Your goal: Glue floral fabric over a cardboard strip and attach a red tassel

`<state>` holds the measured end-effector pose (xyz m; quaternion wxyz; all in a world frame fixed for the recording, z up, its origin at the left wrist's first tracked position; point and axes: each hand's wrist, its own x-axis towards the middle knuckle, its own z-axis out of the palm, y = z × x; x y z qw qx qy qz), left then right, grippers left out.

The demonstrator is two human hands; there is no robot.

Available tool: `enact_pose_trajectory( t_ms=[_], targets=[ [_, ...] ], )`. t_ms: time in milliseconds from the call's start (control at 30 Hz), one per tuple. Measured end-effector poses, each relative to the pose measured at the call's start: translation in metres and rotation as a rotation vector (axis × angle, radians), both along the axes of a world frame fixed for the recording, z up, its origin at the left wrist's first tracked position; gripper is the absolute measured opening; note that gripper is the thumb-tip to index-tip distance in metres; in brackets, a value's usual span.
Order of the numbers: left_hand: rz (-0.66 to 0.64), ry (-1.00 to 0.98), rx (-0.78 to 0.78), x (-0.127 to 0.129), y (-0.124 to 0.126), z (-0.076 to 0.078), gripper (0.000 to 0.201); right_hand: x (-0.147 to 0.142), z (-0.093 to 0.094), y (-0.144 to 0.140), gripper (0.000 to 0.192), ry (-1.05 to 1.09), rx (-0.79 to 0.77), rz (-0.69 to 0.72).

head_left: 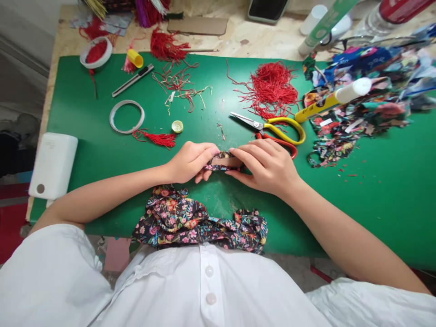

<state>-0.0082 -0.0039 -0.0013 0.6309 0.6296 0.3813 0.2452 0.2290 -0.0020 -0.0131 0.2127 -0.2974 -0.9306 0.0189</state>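
Between my two hands is a small piece with a bare tan middle and black floral fabric [223, 155] along its edges. My left hand [192, 161] pinches its left end, thumb on top. The fingers of my right hand [267, 165] close on its right end, with the thumb at the near side. The underside of the piece is hidden. Closer to my body lies a crumpled black floral cloth [200, 222]. Scissors with yellow and red handles [272, 129] rest just beyond my right hand. A red tassel [160, 139] lies beyond my left hand.
A green mat [340, 204] covers the table. Left are a white ring [127, 116], a utility knife [132, 81] and a white power bank [53, 165]. Red threads [274, 86] lie at the back. Fabric scraps [384, 109] and a yellow glue stick [332, 100] are at right.
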Motion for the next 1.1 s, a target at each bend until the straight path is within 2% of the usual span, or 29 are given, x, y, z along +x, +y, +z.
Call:
enact_pose_trajectory(
  t_ms=[100,167,333,400,500,633,767,867,967,1033,1100],
  targets=[
    [-0.006,0.061,0.068,-0.001,-0.001,0.0,0.043,-0.001,-0.001,0.0,0.034,0.036,-0.003,0.043],
    [0.057,0.117,0.229,-0.001,-0.003,0.0,0.043,-0.002,-0.001,0.0,0.032,0.064,-0.023,0.076],
    [0.327,0.362,0.714,-0.009,-0.005,0.005,0.028,-0.004,0.0,0.002,0.028,0.107,-0.077,0.105],
    [0.441,0.502,0.823,-0.023,-0.001,0.01,0.022,-0.004,0.001,0.002,0.028,0.103,-0.086,0.117],
    [0.647,0.804,0.907,-0.056,0.01,0.014,0.01,-0.004,0.003,0.002,0.028,0.094,-0.106,0.138],
    [0.754,1.103,0.838,-0.102,0.024,0.008,0.008,-0.005,0.004,0.002,0.029,0.045,-0.122,0.143],
    [0.658,1.17,0.699,-0.119,0.03,0.0,0.009,0.001,0.009,0.005,0.027,0.028,-0.048,0.112],
    [0.599,1.19,0.653,-0.121,0.033,-0.001,0.009,0.012,0.014,0.01,0.017,0.015,0.058,-0.115],
    [0.576,1.206,0.635,-0.124,0.034,-0.001,0.012,0.021,0.02,0.015,0.021,-0.137,0.072,-0.392],
    [0.581,1.205,0.623,-0.126,0.035,-0.001,0.014,0.025,0.022,0.017,0.025,-0.258,0.016,-0.492],
    [0.614,1.182,0.604,-0.127,0.036,0.001,0.013,0.027,0.022,0.017,0.029,-0.297,-0.041,-0.522]
  ],
)
